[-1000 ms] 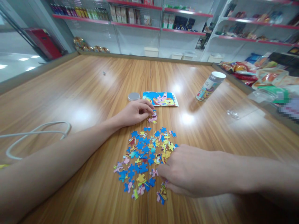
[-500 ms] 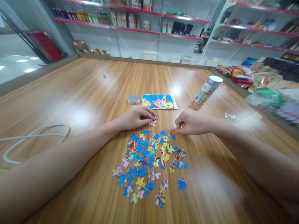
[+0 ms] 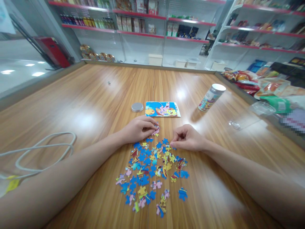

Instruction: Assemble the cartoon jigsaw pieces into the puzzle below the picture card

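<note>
A scatter of small blue, yellow and pink puzzle pieces (image 3: 152, 171) lies on the wooden table (image 3: 83, 108) in front of me. My left hand (image 3: 139, 128) rests at the pile's far edge, fingers pinched on a small pink joined cluster of pieces (image 3: 156, 130). My right hand (image 3: 187, 138) sits just right of it at the pile's far right corner, fingers curled shut; what they hold is hidden. Beyond both hands lies the puzzle's picture card (image 3: 162, 109).
A round metal lid (image 3: 137, 107) lies left of the card. A puzzle tube (image 3: 211, 97) with a white cap stands at the right. A white cable (image 3: 40, 152) loops at the left. Snack bags (image 3: 262, 79) line the right edge; shop shelves stand behind.
My right hand left the near side of the pile, came up to the far right corner and closed. Some pieces at the pile's right got spread out. My left hand stayed on the pink cluster.
</note>
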The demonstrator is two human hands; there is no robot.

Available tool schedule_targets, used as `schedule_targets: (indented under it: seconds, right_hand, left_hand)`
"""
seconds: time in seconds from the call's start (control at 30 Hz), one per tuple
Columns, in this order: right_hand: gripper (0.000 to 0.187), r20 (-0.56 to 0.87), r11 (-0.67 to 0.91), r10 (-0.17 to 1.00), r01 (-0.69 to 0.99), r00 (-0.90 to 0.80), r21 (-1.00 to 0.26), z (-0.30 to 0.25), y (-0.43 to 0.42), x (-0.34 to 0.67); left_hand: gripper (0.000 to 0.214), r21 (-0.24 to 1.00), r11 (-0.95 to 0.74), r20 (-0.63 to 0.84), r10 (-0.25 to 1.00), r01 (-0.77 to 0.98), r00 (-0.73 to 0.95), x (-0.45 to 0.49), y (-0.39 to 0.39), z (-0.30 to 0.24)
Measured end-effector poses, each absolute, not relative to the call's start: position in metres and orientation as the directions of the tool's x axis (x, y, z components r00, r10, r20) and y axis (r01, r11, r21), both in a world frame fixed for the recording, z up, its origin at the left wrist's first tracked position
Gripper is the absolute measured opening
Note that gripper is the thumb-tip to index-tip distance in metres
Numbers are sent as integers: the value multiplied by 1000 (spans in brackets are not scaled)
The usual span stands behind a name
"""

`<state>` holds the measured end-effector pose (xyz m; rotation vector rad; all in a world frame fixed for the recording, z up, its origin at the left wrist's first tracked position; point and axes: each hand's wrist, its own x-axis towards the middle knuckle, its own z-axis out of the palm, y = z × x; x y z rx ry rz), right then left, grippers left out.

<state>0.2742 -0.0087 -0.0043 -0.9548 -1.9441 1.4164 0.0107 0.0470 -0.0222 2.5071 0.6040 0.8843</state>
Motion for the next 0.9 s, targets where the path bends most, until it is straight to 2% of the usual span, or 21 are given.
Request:
schedule_targets:
  seconds: [0.33,0.53,0.63,0.77,0.9]
  right_hand:
    - [29,87,392,697,276,-711,-878,-4,-16,267]
    - [28,186,635,551,264,-813,-726,0,-23,262]
    - [29,167,722,502,304,-849,-621,5,-31,257]
    - [20,117,748,439,291,-891,-596,7,-39,253]
    - [20,164,771,406,240,-899,-589,3,-38,253]
  left_hand:
    - [13,522,-813,475,529,259,703,9,47,-24]
    - [13,527,-813,484,526,246,699,10,49,-25]
    - [14,529,-813,483,523,241,703,11,50,-25]
    - [14,537,-804,465,535,256,705,11,51,-25]
    - [14,571,-785,442,540,239,716,10,52,-22]
